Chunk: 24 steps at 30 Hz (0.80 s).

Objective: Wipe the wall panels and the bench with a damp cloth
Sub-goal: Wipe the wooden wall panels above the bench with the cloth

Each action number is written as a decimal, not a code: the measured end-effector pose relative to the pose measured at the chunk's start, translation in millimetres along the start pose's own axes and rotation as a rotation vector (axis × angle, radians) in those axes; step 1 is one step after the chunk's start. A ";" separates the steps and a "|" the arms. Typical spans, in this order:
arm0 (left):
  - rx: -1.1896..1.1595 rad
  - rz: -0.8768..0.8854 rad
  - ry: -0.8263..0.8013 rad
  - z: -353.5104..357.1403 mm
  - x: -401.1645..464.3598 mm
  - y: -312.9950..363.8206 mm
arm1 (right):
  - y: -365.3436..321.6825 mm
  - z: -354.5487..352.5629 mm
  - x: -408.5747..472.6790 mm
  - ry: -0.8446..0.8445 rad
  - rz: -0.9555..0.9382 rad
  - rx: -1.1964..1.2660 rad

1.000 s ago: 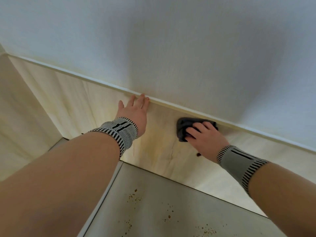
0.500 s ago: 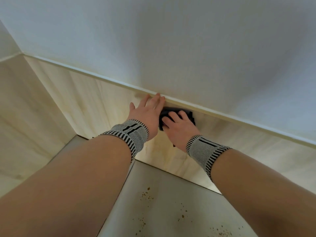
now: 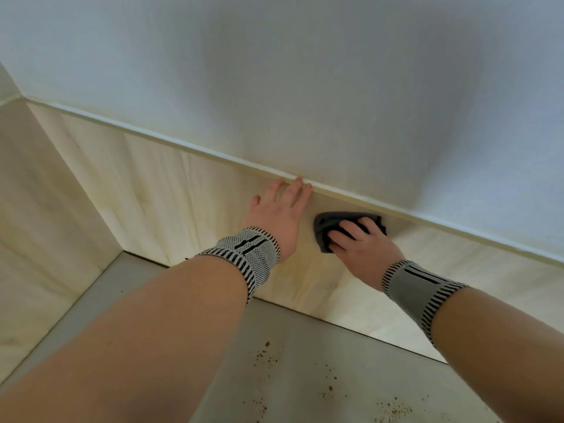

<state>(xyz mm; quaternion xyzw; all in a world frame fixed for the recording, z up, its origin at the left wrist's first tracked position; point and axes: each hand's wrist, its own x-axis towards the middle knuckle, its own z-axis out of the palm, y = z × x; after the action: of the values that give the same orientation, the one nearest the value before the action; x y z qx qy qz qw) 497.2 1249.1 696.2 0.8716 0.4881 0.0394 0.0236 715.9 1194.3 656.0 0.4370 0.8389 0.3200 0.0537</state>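
Observation:
The pale wood wall panel [image 3: 152,190] runs under a thin trim strip [image 3: 183,148]. My left hand [image 3: 279,212] lies flat on the panel, its straight fingers reaching the trim. Just to its right, my right hand [image 3: 363,245] holds a bunched dark grey cloth [image 3: 329,222] against the panel below the trim, fingers bent over it. The grey bench [image 3: 305,377] spreads below the panel, between my forearms.
Brown crumbs [image 3: 265,352] are scattered over the bench surface. A second wood panel [image 3: 36,209] closes the corner on the left. White textured wall [image 3: 305,87] rises above the trim.
My right hand slid the cloth left along the panel until it met my left hand, then moved back to the right. My left hand stayed flat on the panel.

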 end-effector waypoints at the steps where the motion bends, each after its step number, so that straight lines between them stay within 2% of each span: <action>1: 0.006 0.024 0.000 -1.5 0.0 -3.9 | -10.2 -2.7 22.3 0.018 0.010 0.022; 4: 0.050 0.109 0.051 -1.1 -6.7 -21.5 | -33.9 -11.6 71.0 0.040 0.071 0.065; 6: 0.081 0.118 0.074 7.0 -14.1 -39.9 | -34.5 -10.9 68.7 -0.008 0.074 0.076; 9: 0.097 0.060 0.003 26.3 -22.8 -71.3 | -11.6 -5.5 18.3 -0.107 0.023 0.048; 14: 0.046 0.015 -0.040 45.8 -24.7 -84.7 | 17.8 5.7 -50.5 0.001 -0.012 -0.033; 18: 0.054 0.031 -0.062 52.9 -24.2 -74.6 | -6.3 11.4 -10.7 -0.013 -0.014 -0.026; 24: 0.114 0.028 -0.091 59.5 -24.8 -71.4 | -52.8 7.9 81.4 0.011 0.046 0.148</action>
<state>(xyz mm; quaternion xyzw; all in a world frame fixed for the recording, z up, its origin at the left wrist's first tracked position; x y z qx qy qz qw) 429.2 1265.1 630.2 0.8792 0.4756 -0.0275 -0.0044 632.1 1238.9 634.3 0.4571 0.8503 0.2606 0.0093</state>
